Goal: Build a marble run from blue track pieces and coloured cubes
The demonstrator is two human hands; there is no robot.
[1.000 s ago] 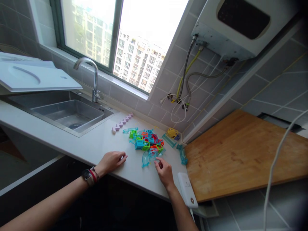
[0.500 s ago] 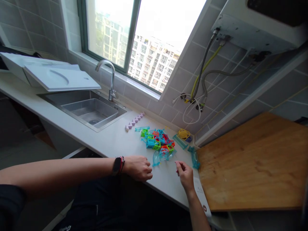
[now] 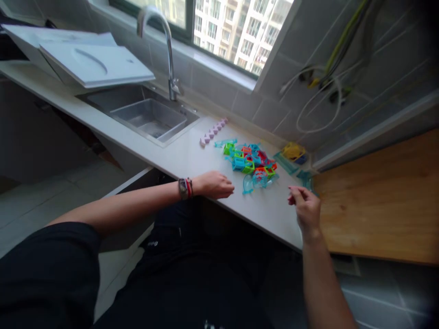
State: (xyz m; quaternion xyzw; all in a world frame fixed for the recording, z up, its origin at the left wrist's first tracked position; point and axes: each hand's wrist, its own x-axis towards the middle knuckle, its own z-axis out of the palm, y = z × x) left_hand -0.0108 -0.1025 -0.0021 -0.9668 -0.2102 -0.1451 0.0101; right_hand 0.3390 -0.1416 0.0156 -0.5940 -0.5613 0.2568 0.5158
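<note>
The white bench [image 3: 187, 155] stretched out beyond our two hands, its front edge passing by our left hand. A wooden board [image 3: 373, 196] filled the space to the right of our right hand. The steel sink [image 3: 137, 114] was well beyond our left hand and to its left, with a white panel [image 3: 98, 64] over its far left part and a chrome faucet [image 3: 170, 59] at its back. Between our hands and slightly beyond them, apart from both, we had a heap of plastic cube frames and translucent pieces [image 3: 254, 161] in blue, green, orange and red. Our right hand [image 3: 306, 205] had thumb and forefinger brought together; our left hand [image 3: 214, 185] was loosely curled, palm down. We could not tell whether either held anything. Straight beyond our left hand ran a lilac zigzag strip [image 3: 212, 132]; beyond our right hand sat a yellow frame [image 3: 293, 151].
</note>
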